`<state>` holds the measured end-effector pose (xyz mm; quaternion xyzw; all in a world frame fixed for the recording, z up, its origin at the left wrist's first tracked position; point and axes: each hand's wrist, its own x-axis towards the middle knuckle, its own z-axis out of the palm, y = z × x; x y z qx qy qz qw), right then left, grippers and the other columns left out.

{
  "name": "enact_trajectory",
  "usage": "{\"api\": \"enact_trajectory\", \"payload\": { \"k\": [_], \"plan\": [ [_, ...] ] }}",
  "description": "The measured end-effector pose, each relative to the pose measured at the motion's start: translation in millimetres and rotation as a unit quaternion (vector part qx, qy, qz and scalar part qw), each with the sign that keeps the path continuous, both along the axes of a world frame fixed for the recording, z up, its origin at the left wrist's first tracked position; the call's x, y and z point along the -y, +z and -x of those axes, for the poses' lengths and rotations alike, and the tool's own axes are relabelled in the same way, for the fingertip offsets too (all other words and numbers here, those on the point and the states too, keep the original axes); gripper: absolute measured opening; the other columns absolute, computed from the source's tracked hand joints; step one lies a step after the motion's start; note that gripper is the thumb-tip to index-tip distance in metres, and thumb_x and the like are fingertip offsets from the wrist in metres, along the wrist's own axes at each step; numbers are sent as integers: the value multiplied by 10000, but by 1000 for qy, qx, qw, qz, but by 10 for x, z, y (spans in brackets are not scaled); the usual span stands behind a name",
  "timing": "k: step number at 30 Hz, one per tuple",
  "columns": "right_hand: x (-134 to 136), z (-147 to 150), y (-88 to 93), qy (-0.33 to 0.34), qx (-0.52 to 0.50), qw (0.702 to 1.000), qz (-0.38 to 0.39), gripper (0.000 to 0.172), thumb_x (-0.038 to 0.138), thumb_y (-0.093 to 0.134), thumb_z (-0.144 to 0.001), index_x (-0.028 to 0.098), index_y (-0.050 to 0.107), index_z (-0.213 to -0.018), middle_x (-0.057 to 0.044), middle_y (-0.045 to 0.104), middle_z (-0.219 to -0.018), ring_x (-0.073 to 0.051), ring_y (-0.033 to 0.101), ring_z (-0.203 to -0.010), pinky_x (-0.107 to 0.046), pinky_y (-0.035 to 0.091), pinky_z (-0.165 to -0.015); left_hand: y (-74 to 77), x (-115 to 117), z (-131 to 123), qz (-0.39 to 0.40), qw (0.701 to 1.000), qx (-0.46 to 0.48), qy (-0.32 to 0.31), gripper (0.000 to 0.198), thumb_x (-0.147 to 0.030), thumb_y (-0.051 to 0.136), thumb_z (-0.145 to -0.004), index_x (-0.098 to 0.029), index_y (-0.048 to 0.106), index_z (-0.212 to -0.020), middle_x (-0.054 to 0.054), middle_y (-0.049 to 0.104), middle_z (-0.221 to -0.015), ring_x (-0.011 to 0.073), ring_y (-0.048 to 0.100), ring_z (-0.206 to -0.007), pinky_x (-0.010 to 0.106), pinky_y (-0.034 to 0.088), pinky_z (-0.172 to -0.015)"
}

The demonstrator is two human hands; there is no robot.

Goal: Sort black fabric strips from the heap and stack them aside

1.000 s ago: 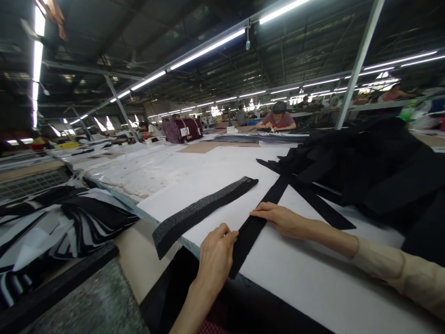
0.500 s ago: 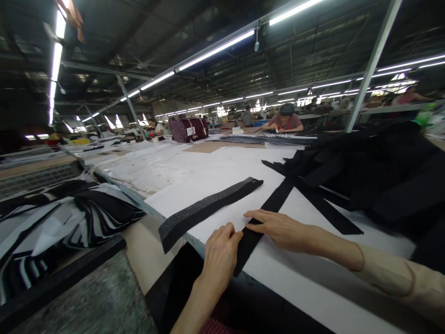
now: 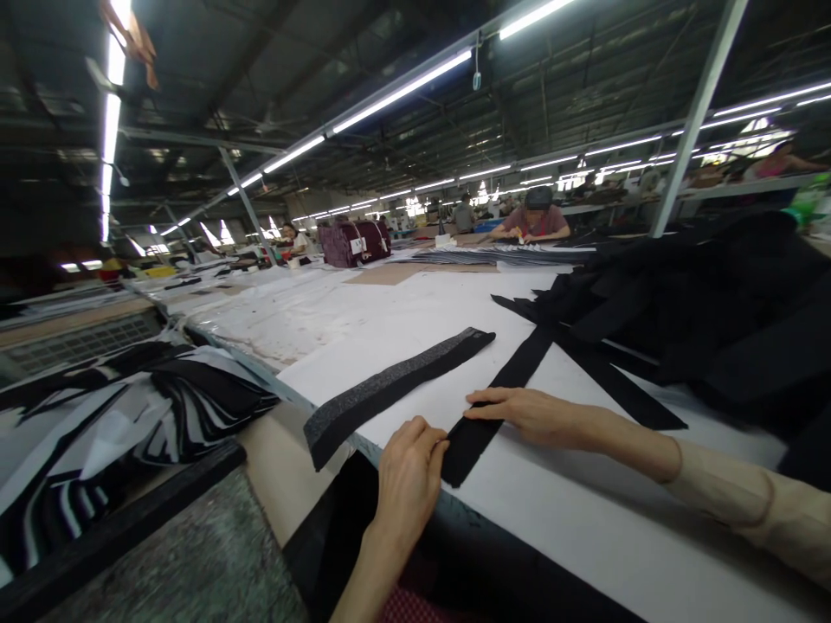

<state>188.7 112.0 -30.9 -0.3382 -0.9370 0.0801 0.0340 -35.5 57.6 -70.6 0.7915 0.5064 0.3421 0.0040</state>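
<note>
A black fabric strip (image 3: pixel 519 368) runs slantwise over white paper, its near end at the table's front edge and its far end among other black pieces. My left hand (image 3: pixel 410 467) is closed, thumb and forefinger pinching the strip's left edge close to that end. My right hand (image 3: pixel 536 415) lies on the strip a little farther up, fingers stretched out and pressing it flat. To the left lies a separate strip (image 3: pixel 396 381), grey along one side and black along the other, with one end hanging over the table edge.
A large heap of black fabric pieces (image 3: pixel 727 320) covers the right side. Black and white cut pieces (image 3: pixel 162 407) are piled lower left. Farther back are a maroon bag (image 3: pixel 354 242), stacked sheets (image 3: pixel 493 256) and a person (image 3: pixel 536 216) at work across the table (image 3: pixel 260 311).
The strip's near end has moved up from over the table edge and lies flatter. Both hands keep their places on it, with the right fingers slightly straighter. The view has shifted a little.
</note>
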Motion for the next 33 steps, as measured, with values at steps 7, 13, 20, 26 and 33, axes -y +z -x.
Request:
{"api": "enact_trajectory", "payload": {
  "k": [7,13,20,26,33],
  "plan": [
    [2,115,-35,44,-70,996,-26,659,-71,321,-638,129,519,-1234,-104,513,-1262,-176,470,-1166,-316,374,-991,-15,-32,-63,-69,995,-75,15,178,-152,464,-866,-184,626,-799,23,541,-732,167,521,-722,287,412,-662],
    [12,151,1,45,-63,997,11,716,-98,317,-630,206,507,-1249,-90,483,-1251,-187,474,-1140,-322,398,-938,-38,-16,6,-62,995,-81,4,194,-187,446,-883,-198,628,-818,21,535,-744,157,514,-728,271,404,-661],
    [136,265,60,45,15,999,-6,760,-103,352,-676,297,433,-1317,-128,441,-1172,-227,474,-1046,-370,420,-860,-10,-24,53,4,1000,2,-26,181,-199,473,-870,-197,650,-831,26,552,-763,161,525,-744,272,401,-666],
    [148,292,56,41,30,999,-9,763,-95,360,-683,312,418,-1326,-137,423,-1145,-248,459,-1032,-382,420,-833,107,19,242,112,967,218,-73,212,-282,472,-871,-187,637,-776,12,594,-762,135,543,-719,241,413,-659],
    [146,269,27,52,23,998,-19,776,-93,355,-667,300,406,-1335,-138,421,-1129,-250,462,-1017,-381,416,-827,110,141,172,66,989,131,-29,125,-162,495,-817,-179,572,-720,1,533,-715,130,496,-650,254,392,-607]
  ]
}}
